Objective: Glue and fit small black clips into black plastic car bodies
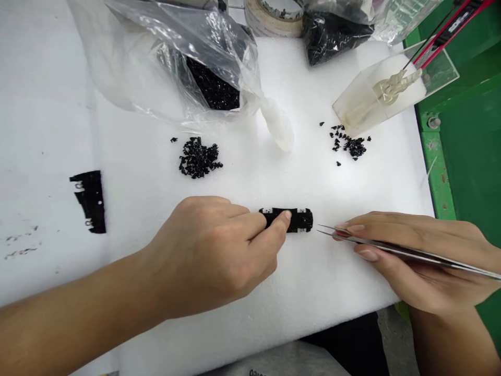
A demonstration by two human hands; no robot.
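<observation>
A small black part (301,220) with notched sides, shaped like a toy car's base, lies flat on the white foam sheet. My left hand (223,250) is closed, pressing the part down with a fingertip, and covers its left end. In my right hand (422,256) is a pair of metal tweezers (376,243). Their slim tips are slightly apart, just right of the part, and nothing shows between them. Above my left hand sits a pile of tiny black pieces (199,158). A smaller pile of similar pieces (355,148) lies farther right.
At far left lies another notched black part (92,202). Along the back are a clear plastic bag (176,42) of black pieces, a tape roll (274,18) and a bag of black material (332,31). A translucent holder (376,89) stands near the green frame (436,167).
</observation>
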